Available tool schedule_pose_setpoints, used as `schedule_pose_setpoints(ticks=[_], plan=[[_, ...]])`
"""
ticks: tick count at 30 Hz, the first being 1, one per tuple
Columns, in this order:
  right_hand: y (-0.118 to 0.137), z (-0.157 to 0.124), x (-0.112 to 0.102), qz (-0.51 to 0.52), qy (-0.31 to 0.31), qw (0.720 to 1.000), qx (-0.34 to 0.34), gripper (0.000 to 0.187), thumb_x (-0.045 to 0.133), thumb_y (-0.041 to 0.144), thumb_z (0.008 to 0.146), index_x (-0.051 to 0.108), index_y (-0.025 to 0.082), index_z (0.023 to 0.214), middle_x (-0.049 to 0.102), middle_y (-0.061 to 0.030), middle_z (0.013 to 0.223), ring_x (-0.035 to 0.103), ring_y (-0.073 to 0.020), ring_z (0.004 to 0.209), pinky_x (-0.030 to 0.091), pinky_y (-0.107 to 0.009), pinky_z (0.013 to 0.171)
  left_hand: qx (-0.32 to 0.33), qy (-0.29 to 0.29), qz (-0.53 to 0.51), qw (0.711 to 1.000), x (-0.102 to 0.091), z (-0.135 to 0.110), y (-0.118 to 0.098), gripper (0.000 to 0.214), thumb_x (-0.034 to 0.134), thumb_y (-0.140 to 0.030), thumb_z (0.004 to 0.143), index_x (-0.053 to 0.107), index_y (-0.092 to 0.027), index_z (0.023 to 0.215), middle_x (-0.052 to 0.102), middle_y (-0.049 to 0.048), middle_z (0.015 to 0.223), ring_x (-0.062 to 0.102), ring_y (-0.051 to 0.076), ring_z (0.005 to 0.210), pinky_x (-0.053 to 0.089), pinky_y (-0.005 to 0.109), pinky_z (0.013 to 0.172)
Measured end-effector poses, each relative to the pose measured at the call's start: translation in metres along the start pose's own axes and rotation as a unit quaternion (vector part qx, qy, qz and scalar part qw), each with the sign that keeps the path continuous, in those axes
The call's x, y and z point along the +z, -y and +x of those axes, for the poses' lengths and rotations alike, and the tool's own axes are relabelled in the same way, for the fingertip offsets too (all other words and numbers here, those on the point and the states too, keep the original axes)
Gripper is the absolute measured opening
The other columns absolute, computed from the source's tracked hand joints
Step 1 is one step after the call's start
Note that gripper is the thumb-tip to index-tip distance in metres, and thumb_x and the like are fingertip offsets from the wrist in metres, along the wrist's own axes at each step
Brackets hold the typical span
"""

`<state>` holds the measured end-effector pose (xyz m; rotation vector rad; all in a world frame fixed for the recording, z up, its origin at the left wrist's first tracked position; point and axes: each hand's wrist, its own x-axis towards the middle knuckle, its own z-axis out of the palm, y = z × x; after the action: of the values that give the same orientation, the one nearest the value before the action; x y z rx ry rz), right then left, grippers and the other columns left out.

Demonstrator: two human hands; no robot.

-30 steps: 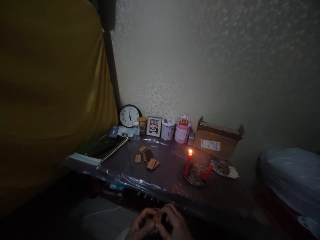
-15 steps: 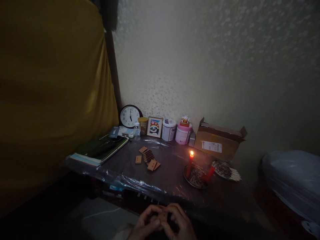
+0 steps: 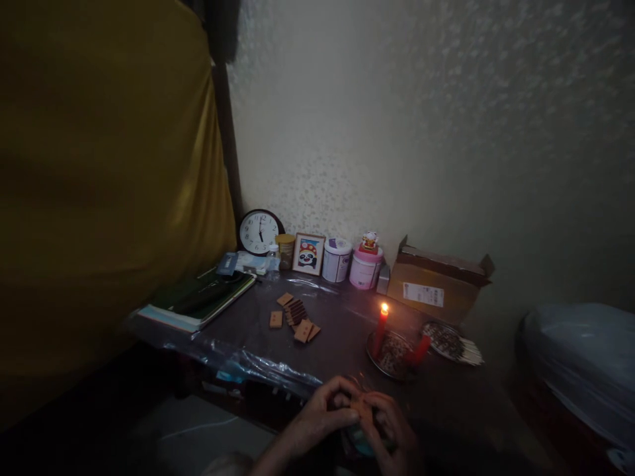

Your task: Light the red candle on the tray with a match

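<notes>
My left hand [image 3: 327, 411] and my right hand [image 3: 391, 426] meet at the table's front edge. Their fingers are closed from both sides on a small brown cardboard matchbox [image 3: 362, 407], which they partly cover. Beyond the hands, several similar matchboxes [image 3: 303, 330] lie in a loose group on the table, some showing dark strips along their sides. To the right of the group stands a lit red candle [image 3: 380, 334] in a round metal dish [image 3: 385, 370]. A second red candle [image 3: 421, 349], unlit, leans in the same dish.
Behind the dish lies a plate [image 3: 441, 337] with dark bits and pale sticks. A cardboard box [image 3: 434, 281], pink tin [image 3: 366, 271], white tin [image 3: 337, 261], picture frame [image 3: 308, 254] and clock [image 3: 258, 233] line the wall. Books [image 3: 198, 304] lie left on the plastic-covered table [image 3: 337, 317].
Both hands have moved right and up, with the matchbox between them, closer to the candle dish. The view has shifted slightly; the things on the table stay put.
</notes>
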<state>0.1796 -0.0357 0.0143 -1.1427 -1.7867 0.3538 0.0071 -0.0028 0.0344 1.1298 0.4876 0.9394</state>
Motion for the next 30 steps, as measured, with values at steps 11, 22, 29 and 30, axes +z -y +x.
schedule_pose_setpoints(ticks=[11, 22, 29, 30], plan=[[-0.011, -0.009, 0.014, 0.055, -0.015, 0.998, -0.011, 0.024, 0.057, 0.035, 0.083, 0.057, 0.024, 0.104, 0.062, -0.0078, 0.104, 0.064, -0.0194, 0.091, 0.054, -0.022, 0.072, 0.053, -0.038, 0.051, 0.997, -0.002, -0.009, 0.017, 0.031, 0.070, -0.038, 0.067, 0.063, -0.018, 0.090, 0.054, 0.0013, 0.084, 0.047, 0.013, 0.073, 0.035, 0.024, 0.066], [-0.012, -0.007, 0.009, -0.023, 0.018, 0.997, -0.068, 0.034, 0.064, 0.027, 0.077, 0.057, 0.025, 0.110, 0.064, -0.0066, 0.107, 0.065, -0.0206, 0.096, 0.053, -0.021, 0.077, 0.090, -0.037, 0.141, 0.985, -0.008, -0.018, 0.018, 0.031, 0.065, -0.040, 0.072, 0.061, -0.019, 0.094, 0.053, 0.0042, 0.094, 0.048, 0.017, 0.081, 0.036, 0.029, 0.074], [-0.035, -0.012, 0.021, 0.055, -0.024, 0.996, -0.072, 0.025, 0.059, 0.038, 0.080, 0.061, 0.025, 0.102, 0.066, -0.0067, 0.097, 0.067, -0.0200, 0.086, 0.055, -0.023, 0.072, 0.101, -0.031, 0.146, 0.984, -0.007, -0.017, 0.016, 0.034, 0.067, -0.042, 0.069, 0.061, -0.020, 0.093, 0.053, 0.0033, 0.091, 0.046, 0.016, 0.079, 0.035, 0.029, 0.074], [-0.038, -0.013, 0.021, 0.063, -0.015, 0.995, -0.072, 0.026, 0.060, 0.038, 0.080, 0.061, 0.025, 0.102, 0.066, -0.0069, 0.097, 0.067, -0.0201, 0.086, 0.055, -0.023, 0.071, 0.099, -0.032, 0.139, 0.985, -0.006, -0.017, 0.016, 0.034, 0.068, -0.042, 0.068, 0.061, -0.020, 0.093, 0.053, 0.0031, 0.090, 0.046, 0.016, 0.079, 0.035, 0.029, 0.074]])
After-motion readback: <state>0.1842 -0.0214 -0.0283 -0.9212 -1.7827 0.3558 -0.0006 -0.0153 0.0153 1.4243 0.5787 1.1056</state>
